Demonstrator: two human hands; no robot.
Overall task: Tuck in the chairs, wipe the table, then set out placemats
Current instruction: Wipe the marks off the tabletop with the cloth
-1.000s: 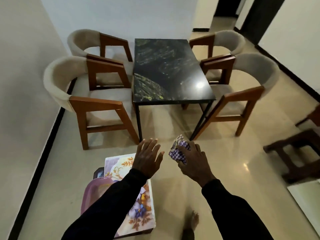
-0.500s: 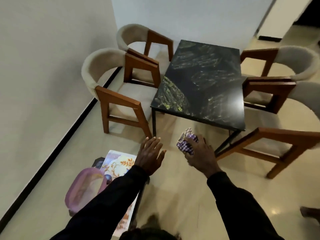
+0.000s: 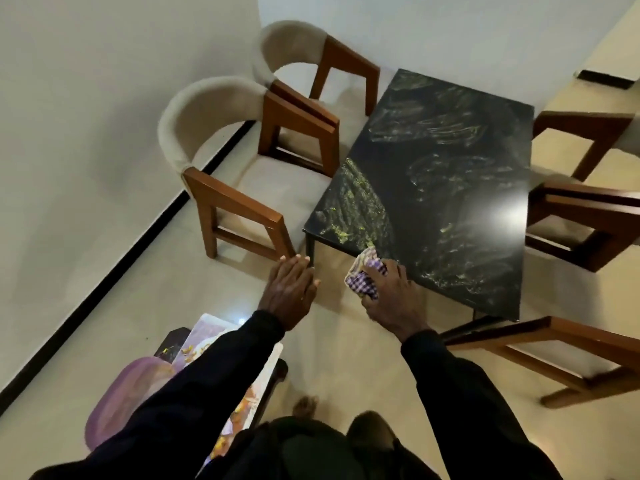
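A black marble table (image 3: pixel 450 174) stands ahead, smeared with yellow-green marks near its front left corner. My right hand (image 3: pixel 389 299) grips a crumpled purple checked cloth (image 3: pixel 363 277) right at the table's near edge. Flat and with fingers together, my left hand (image 3: pixel 291 289) hovers by the front leg of the nearest left chair (image 3: pixel 228 188); I cannot tell whether it touches. A second beige chair (image 3: pixel 311 60) stands behind that one. Parts of other wooden chairs (image 3: pixel 585 216) show on the right. Floral placemats (image 3: pixel 214 341) lie on a low stand under my left arm.
A white wall with a black skirting strip (image 3: pixel 114 271) runs along the left. A purple translucent lid or basin (image 3: pixel 128 393) sits beside the placemats. My bare foot (image 3: pixel 304 407) is on the shiny beige floor. A near right chair frame (image 3: pixel 554 348) juts out low.
I have stepped closer to the table and turned left. Both hands moved forward; the cloth now reaches the table's near edge and the left hand nears the chair leg.
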